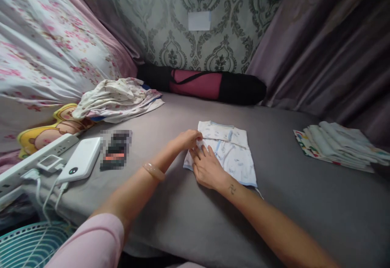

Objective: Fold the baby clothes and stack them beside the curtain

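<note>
A small white baby shirt [239, 162] with a faint blue print and blue trim lies on the grey sheet, its upper part folded over. At its left edge, my left hand [188, 139] has its fingers curled in a pinch on the cloth; a bangle circles that wrist. My right hand [209, 168] rests on the left half of the shirt, palm down, with the fingers spread. Part of the shirt is hidden under my right hand. A thin tie sticks out at the shirt's lower right corner.
To the right is a stack of folded cloths [338, 144]. A heap of clothes [118, 99], a yellow cartoon pillow [45, 136], a white power bank [82, 160] and a power strip [33, 164] are at left. A black and pink bag [198, 84] lies along the wall.
</note>
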`<action>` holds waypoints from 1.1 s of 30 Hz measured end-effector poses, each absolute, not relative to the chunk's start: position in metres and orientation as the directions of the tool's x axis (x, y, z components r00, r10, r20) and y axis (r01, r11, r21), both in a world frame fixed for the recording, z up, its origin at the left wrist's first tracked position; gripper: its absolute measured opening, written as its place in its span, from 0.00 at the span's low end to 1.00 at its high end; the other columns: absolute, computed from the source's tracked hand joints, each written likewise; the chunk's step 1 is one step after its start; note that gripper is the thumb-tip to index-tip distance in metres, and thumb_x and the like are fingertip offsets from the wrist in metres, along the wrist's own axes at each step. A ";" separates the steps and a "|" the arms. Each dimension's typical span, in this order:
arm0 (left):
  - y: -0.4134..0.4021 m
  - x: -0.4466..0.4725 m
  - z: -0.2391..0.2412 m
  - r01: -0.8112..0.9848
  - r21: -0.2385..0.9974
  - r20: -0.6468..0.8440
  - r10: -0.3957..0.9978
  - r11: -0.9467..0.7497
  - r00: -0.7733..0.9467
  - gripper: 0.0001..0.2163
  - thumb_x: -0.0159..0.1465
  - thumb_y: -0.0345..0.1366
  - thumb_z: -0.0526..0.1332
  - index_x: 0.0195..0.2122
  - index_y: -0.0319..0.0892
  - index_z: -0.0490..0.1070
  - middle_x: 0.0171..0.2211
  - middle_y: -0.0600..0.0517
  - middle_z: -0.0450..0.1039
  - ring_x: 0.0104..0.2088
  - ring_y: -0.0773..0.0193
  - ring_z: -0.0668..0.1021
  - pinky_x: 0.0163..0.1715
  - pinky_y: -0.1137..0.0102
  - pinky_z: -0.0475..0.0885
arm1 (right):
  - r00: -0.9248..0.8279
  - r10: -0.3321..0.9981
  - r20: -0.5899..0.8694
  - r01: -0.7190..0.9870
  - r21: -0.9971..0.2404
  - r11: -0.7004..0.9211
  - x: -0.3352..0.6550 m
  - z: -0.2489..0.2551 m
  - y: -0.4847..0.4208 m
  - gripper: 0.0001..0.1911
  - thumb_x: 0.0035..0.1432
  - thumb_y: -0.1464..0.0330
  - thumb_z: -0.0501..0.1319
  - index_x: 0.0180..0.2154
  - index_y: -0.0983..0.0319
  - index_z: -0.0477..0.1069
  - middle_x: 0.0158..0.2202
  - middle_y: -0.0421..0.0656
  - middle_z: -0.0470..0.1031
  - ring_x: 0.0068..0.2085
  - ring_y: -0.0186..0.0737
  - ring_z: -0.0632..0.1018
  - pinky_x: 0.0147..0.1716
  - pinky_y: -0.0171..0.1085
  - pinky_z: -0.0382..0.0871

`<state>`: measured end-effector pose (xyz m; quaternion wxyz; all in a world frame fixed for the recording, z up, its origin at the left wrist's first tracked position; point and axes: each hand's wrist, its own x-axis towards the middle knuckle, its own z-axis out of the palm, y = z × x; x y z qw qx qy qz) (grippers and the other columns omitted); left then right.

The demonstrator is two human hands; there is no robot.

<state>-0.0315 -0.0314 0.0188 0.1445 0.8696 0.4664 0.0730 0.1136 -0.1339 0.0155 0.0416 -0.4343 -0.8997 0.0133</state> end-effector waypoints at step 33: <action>-0.124 -0.088 0.011 0.528 0.424 0.138 0.629 -0.736 0.765 0.18 0.68 0.29 0.48 0.55 0.48 0.66 0.57 0.49 0.68 0.54 0.60 0.71 0.53 0.63 0.67 | -0.133 0.990 -0.036 0.821 -0.564 0.090 0.280 0.025 -0.226 0.14 0.58 0.69 0.53 0.46 0.61 0.68 0.34 0.43 0.75 0.34 0.38 0.76 0.34 0.36 0.67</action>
